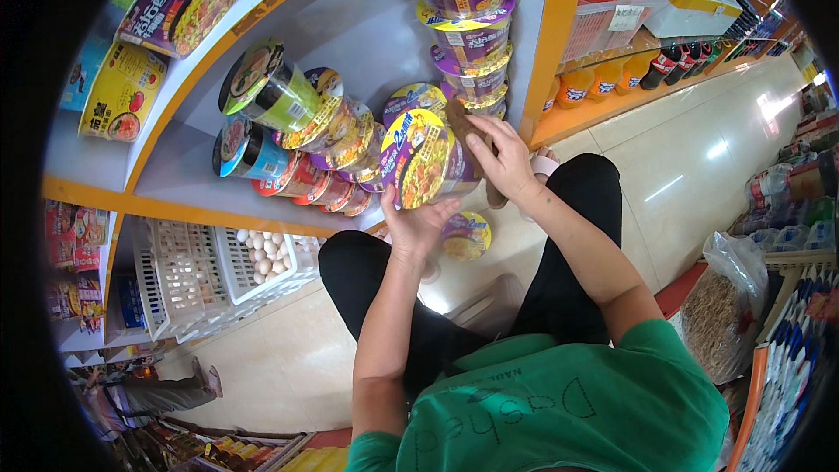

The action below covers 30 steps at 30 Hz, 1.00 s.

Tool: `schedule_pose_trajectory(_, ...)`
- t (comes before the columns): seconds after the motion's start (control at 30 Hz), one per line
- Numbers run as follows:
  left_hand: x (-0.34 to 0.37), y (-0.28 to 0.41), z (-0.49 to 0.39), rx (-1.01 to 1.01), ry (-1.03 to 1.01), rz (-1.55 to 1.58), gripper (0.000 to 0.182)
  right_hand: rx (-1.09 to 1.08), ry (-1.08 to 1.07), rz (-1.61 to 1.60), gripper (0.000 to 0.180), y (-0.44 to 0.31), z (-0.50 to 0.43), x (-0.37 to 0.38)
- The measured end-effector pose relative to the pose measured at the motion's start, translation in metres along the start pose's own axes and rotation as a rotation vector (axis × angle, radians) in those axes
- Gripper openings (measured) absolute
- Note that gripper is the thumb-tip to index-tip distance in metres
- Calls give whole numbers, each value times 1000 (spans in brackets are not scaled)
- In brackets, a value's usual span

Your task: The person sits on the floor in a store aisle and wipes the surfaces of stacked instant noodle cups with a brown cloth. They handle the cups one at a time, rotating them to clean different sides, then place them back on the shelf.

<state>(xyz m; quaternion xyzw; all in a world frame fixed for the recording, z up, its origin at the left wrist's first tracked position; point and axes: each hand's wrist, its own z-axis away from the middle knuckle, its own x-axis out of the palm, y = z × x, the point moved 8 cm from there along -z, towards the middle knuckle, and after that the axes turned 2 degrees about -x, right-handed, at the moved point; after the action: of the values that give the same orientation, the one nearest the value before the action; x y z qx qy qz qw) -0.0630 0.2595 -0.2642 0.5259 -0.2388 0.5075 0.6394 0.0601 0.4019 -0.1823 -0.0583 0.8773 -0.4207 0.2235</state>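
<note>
My left hand (419, 223) supports a purple instant noodle cup (419, 160) from below, its yellow and purple lid facing up and tilted. My right hand (495, 154) holds a brown cloth (467, 131) against the cup's right side. Another purple noodle cup (467, 236) stands on the floor between my legs. On the shelf behind are stacked purple cups (468, 42), a green and black cup (269, 88), a blue cup (249, 151) and several red cups (288, 177).
The shelf's orange edge (216, 216) runs at the left, above a white plastic basket of eggs (262, 262). Bottles of orange drink (603, 80) stand on the right shelf. A clear bag of brown dry goods (718, 321) lies at the right. Another person's leg (170, 393) shows at lower left.
</note>
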Motion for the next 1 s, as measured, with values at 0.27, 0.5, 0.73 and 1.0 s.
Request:
schedule_pose_trajectory(0.27, 7, 17, 8, 153, 13, -94, 80, 1080, -280, -862, 62, 58, 38, 42)
schedule_pose_trajectory(0.5, 4, 25, 4, 172, 63, -26, 67, 1178, -267, -1095, 59, 27, 37, 47)
schedule_pose_trajectory(0.73, 5, 34, 8, 191, 99, 16, 69, 1159, -297, -1064, 52, 21, 39, 49)
schedule_pose_trajectory(1.0, 15, 35, 6, 230, -156, 11, 64, 1214, -188, -1158, 45, 24, 38, 53)
